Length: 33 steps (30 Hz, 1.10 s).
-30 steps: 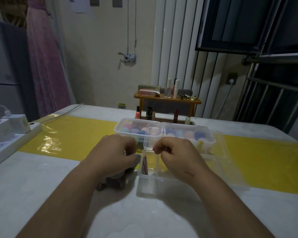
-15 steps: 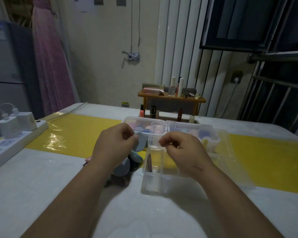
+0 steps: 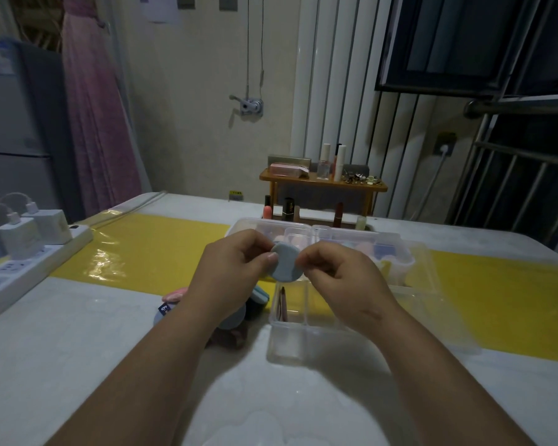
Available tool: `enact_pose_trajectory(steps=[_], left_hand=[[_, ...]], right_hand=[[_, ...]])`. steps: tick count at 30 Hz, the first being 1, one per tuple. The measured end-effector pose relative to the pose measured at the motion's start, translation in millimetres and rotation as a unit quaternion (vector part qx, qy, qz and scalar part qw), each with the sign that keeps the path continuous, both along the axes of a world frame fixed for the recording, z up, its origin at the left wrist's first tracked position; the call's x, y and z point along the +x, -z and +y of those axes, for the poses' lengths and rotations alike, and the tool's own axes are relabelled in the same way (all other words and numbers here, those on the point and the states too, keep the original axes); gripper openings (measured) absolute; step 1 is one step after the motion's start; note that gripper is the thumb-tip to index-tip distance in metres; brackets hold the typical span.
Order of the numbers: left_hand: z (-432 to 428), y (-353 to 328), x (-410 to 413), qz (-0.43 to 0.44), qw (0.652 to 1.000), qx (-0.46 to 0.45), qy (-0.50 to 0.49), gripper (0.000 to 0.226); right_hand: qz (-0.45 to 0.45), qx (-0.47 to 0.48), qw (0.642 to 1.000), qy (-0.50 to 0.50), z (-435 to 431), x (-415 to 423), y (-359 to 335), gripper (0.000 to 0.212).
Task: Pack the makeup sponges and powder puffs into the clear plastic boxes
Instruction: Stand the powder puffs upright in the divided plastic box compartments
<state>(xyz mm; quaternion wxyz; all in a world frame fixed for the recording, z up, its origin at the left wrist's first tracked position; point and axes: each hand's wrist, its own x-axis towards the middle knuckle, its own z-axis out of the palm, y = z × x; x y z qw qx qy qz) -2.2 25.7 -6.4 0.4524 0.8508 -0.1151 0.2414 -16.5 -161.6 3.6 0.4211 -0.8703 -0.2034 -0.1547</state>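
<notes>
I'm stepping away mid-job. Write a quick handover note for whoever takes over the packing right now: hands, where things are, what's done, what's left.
Left hand and right hand: both pinch one round blue powder puff, held in the air above the near clear box.
Near clear box: open, one thin dark item standing in its left compartment, otherwise looks unfilled.
Far clear box: already holds sponges in several colours.
Loose pile of puffs lies on the table, left of the near box, partly hidden under the left wrist.
Left: place the held puff, then pack the pile.
</notes>
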Motion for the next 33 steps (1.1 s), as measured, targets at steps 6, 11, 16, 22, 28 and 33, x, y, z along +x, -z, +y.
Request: enact_pose_trajectory(steps=[6,11,16,22,28,33], left_hand=[[-0.6,-0.6,-3.0,-0.017,0.995,0.094,-0.020,0.012],[2.0,-0.6,-2.2,-0.045,0.980,0.184,-0.062,0.015],[4.7,2.8,1.8,-0.058,0.977,0.192,-0.071,0.013],[6.9,2.8,2.7,-0.071,0.973,0.207,-0.076,0.013],[7.3,2.3,1.9,-0.071,0.973,0.206,-0.074,0.014],[7.9,2.3,2.4,-0.072,0.973,0.204,-0.076,0.014]], right_hand=[[-0.014,0.054,0.998,0.010,-0.7,-1.7,-2.0,0.025],[-0.010,0.053,0.998,0.018,-1.2,-4.2,-3.5,0.026],[-0.002,0.001,1.000,0.019,0.1,-3.8,-3.2,0.022],[0.028,-0.038,0.999,0.023,0.9,-1.7,0.1,0.021],[0.021,-0.072,0.997,0.007,3.1,-5.1,-1.2,0.019],[0.045,-0.112,0.993,0.004,4.0,-7.4,-3.3,0.019]])
